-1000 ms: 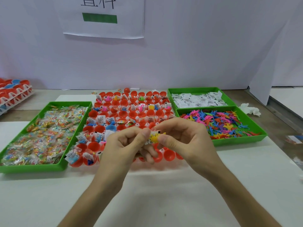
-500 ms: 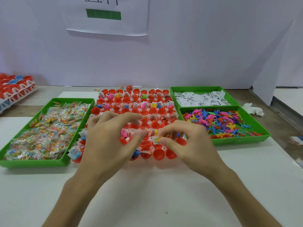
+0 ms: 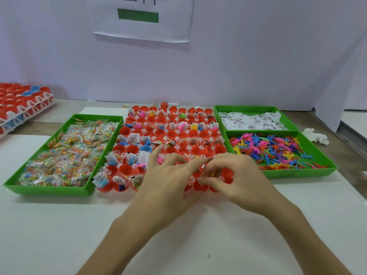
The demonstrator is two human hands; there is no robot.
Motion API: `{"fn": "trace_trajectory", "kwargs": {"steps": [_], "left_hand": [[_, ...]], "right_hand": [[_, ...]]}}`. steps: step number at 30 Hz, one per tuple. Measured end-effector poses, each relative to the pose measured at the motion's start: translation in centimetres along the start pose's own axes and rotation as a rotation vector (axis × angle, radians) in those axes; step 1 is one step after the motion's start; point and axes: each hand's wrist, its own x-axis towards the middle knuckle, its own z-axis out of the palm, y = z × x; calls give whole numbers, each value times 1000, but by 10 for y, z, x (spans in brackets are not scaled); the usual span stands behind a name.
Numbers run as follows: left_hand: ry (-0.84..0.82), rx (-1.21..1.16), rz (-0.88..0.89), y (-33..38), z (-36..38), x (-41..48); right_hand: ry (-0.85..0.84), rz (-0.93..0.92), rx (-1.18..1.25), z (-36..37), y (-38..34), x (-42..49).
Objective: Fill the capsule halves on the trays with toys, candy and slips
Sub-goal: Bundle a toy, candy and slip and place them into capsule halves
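Observation:
A white rack of red capsule halves (image 3: 174, 133) fills the table's middle; many halves hold slips, candy and small toys. My right hand (image 3: 234, 177) hovers over the rack's front row, its thumb and forefinger pinching a small yellow toy with a slip (image 3: 206, 176) at a red capsule half. My left hand (image 3: 170, 175) lies over the front rows just to its left, fingers spread, its fingertips meeting the right hand's. The halves beneath both hands are hidden.
A green tray of wrapped candy (image 3: 59, 153) lies left of the rack. On the right stand a green tray of white slips (image 3: 252, 120) and one of colourful plastic toys (image 3: 278, 149). More capsule racks (image 3: 21, 104) are stacked far left. A crumpled tissue (image 3: 315, 135) lies far right.
Both hands have dropped from above the table's front down onto the rack's front row, carrying the yellow toy and slip. My left hand's fingers have spread apart.

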Motion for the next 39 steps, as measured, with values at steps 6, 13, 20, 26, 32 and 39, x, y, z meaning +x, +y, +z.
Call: {"fn": "trace_trajectory", "kwargs": {"steps": [6,13,20,26,32,39], "left_hand": [[45,59,21,0,10,1],[34,46,5,0,11,1],[44,1,-5,-3,8,0],[-29,-75,-20,-6,2,1],[9,-207,-165,-19,-22,11],[141,-423,-533,-115,-58,24]], "right_hand": [[-83,-3,-58,4,1,-1],[-47,-2,-68,15,1,0],[8,-20,-29,7,0,1],[18,37,61,0,1,0],[233,146,182,-9,15,4],[454,219,274,-19,35,6]]}}
